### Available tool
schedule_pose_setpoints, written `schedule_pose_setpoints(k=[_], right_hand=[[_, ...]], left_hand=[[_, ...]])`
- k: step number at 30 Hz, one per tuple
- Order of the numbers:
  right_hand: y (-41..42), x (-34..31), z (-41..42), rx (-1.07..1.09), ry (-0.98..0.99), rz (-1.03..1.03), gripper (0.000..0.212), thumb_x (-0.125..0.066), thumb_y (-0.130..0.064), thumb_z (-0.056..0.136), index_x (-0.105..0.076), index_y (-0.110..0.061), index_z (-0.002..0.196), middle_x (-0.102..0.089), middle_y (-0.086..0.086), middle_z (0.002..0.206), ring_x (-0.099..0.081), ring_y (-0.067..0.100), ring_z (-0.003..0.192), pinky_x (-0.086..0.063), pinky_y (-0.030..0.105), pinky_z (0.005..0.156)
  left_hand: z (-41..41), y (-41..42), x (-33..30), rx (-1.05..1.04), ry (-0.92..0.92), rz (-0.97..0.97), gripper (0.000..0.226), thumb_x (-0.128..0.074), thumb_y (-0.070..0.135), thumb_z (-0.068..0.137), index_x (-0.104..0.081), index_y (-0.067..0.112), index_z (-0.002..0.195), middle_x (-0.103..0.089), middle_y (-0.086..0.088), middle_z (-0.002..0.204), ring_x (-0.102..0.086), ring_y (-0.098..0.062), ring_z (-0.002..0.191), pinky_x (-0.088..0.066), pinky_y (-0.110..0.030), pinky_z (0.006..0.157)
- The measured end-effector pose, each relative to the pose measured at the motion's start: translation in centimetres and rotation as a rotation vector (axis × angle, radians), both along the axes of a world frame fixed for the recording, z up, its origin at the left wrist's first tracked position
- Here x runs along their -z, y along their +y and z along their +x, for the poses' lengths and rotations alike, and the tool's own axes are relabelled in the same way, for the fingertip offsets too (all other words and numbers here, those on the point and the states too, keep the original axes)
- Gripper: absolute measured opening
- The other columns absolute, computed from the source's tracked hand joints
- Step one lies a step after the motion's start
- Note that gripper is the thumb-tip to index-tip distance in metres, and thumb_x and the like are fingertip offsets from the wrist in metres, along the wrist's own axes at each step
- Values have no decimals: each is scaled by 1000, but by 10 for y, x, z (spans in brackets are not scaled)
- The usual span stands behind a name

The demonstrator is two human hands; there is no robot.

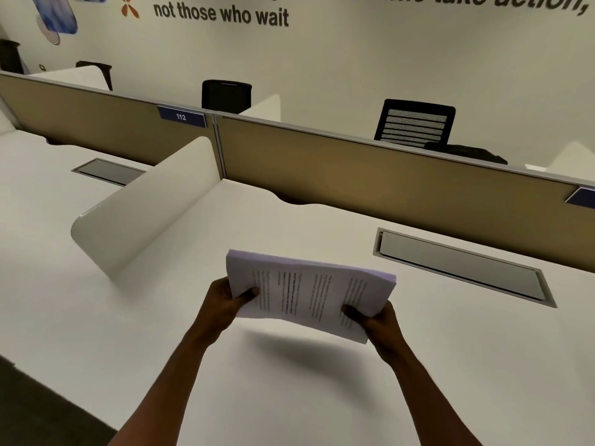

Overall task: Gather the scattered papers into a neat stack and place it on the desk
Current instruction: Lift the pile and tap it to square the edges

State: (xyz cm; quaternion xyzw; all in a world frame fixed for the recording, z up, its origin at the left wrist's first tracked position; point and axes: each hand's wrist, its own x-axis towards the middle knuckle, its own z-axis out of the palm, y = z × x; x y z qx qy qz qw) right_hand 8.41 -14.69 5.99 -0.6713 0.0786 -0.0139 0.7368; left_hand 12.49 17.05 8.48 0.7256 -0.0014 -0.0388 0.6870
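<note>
A thick stack of printed white papers (309, 291) hangs in the air a little above the white desk (289, 391), its shadow falling on the surface beneath. My left hand (225, 302) grips the stack's left near corner, thumb on top. My right hand (373, 320) grips the right near corner the same way. The sheets look gathered together, with edges roughly even and the stack sagging slightly between my hands.
A curved white side divider (145, 201) rises at the desk's left. A tan partition (370, 175) closes the back. A grey cable hatch (463, 268) is set into the desk at the right. Black office chairs (415, 123) stand beyond the partition.
</note>
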Motion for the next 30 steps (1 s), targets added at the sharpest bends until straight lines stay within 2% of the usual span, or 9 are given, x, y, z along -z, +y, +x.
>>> schedule_pose_setpoints(k=[5, 9, 13, 18, 22, 24, 26, 28, 30], right_hand=[[7, 35, -13, 35, 108, -42, 43, -85, -16, 63, -71, -22, 103, -75, 5, 102, -70, 27, 99, -60, 38, 76], [6, 36, -13, 52, 113, -74, 43, -85, -17, 63, -70, -22, 103, -74, 6, 104, -70, 24, 97, -61, 36, 76], [4, 34, -9, 34, 95, -108, 40, -83, -6, 73, -68, -26, 104, -73, 3, 104, -71, 18, 94, -61, 34, 74], [3, 47, -9, 8, 124, -258, 44, -86, -16, 69, -66, -33, 104, -71, 2, 106, -68, 22, 99, -61, 43, 81], [-1, 44, -6, -17, 98, -391, 41, -83, -12, 73, -62, -38, 96, -69, -6, 100, -67, 18, 94, -60, 35, 81], [-2, 44, -4, -8, 93, -428, 38, -83, -11, 74, -63, -33, 98, -68, -5, 98, -66, 19, 92, -59, 35, 81], [-1, 46, -4, 4, 96, -459, 37, -83, -11, 74, -65, -24, 104, -69, -1, 98, -66, 22, 92, -58, 38, 81], [-1, 51, -7, -6, 107, -508, 43, -83, -12, 74, -66, -14, 113, -68, 3, 99, -66, 25, 94, -58, 41, 82], [-2, 55, -8, -19, 126, -563, 47, -83, -14, 74, -65, -6, 117, -66, 5, 99, -66, 28, 95, -58, 45, 82]], left_hand=[[-11, -3, 48, -11, 94, 62, 24, -76, 13, 82, -69, 20, 105, -76, -1, 99, -70, -22, 100, -59, -23, 74], [-10, -6, 50, -59, 93, 79, 24, -72, 10, 85, -67, 14, 108, -74, -3, 101, -69, -19, 98, -57, -19, 69], [-8, -5, 51, -76, 88, 55, 25, -71, 9, 86, -66, 16, 109, -73, -2, 101, -69, -17, 95, -58, -18, 69], [-6, -3, 63, -81, 125, 70, 30, -71, 10, 86, -64, 12, 116, -72, -6, 107, -67, -23, 102, -57, -28, 83], [-4, -3, 61, -81, 108, 68, 28, -70, 10, 87, -66, 10, 115, -73, -7, 106, -68, -23, 100, -58, -24, 78], [-4, -2, 64, -87, 112, 56, 30, -70, 10, 87, -66, 8, 116, -73, -8, 106, -68, -23, 99, -59, -24, 76], [-5, 0, 67, -94, 124, 52, 32, -71, 10, 86, -65, 5, 117, -73, -9, 106, -68, -24, 100, -59, -29, 81], [-5, 2, 71, -89, 140, 61, 34, -71, 10, 86, -65, 4, 119, -73, -10, 106, -68, -26, 101, -58, -37, 88], [-5, 1, 71, -78, 140, 60, 34, -71, 9, 86, -65, 4, 119, -73, -10, 106, -68, -27, 101, -58, -36, 87]])
